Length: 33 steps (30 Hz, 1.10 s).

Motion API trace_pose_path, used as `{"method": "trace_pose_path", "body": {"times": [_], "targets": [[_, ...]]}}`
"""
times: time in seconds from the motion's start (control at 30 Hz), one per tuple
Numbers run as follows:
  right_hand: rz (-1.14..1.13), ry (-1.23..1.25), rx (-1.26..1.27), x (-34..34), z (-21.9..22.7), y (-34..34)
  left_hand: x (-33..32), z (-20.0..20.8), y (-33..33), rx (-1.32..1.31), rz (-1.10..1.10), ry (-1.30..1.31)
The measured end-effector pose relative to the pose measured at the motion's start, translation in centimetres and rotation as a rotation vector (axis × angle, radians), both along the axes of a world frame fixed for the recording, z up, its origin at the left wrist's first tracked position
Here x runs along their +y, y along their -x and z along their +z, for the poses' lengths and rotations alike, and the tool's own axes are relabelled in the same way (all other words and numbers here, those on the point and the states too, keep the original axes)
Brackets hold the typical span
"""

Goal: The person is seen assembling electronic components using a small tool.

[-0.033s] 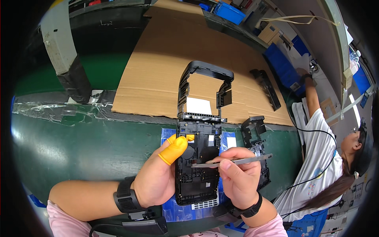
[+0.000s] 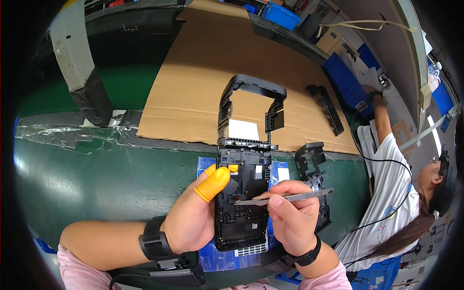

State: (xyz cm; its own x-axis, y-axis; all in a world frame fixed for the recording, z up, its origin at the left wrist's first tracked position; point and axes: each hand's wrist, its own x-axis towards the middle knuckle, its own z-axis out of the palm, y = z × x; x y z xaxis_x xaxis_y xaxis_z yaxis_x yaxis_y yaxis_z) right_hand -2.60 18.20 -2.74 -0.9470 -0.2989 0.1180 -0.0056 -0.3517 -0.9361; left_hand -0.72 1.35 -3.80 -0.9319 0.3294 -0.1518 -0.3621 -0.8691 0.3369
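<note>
My left hand, with yellow finger cots on thumb and finger, grips the left edge of a black plastic housing. The housing stands tall in front of me, its upper part an open frame and its lower part a ribbed panel with small white patches. In my right hand is a pair of metal tweezers, pinched between thumb and fingers. Their tips lie over the middle of the lower panel; whether they hold anything is too small to tell.
A blue mat lies beneath the housing on the green table. To the right rests a similar black housing. Cardboard carries another black part. A co-worker reaches toward a blue bin at right.
</note>
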Motion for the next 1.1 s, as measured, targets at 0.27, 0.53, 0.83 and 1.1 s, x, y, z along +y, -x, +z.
{"method": "trace_pose_path", "body": {"times": [0.27, 0.53, 0.83, 1.1], "targets": [[-0.020, -0.018, -0.012, 0.0, -0.2, 0.0, 0.0, 0.1, 0.0, -0.002, -0.008, 0.011], [-0.096, -0.013, -0.090, 0.0, -0.2, 0.2, -0.1, 0.1, 0.1, -0.017, 0.007, 0.001], [-0.235, 0.113, 0.068, 2.2, 1.2, 1.6, -2.2, 0.1, 3.5, 0.308, 0.217, 0.583], [-0.179, 0.149, 0.061, 2.6, 1.9, 1.1, -15.2, 4.4, 12.7, -0.003, 0.750, 1.927]]}}
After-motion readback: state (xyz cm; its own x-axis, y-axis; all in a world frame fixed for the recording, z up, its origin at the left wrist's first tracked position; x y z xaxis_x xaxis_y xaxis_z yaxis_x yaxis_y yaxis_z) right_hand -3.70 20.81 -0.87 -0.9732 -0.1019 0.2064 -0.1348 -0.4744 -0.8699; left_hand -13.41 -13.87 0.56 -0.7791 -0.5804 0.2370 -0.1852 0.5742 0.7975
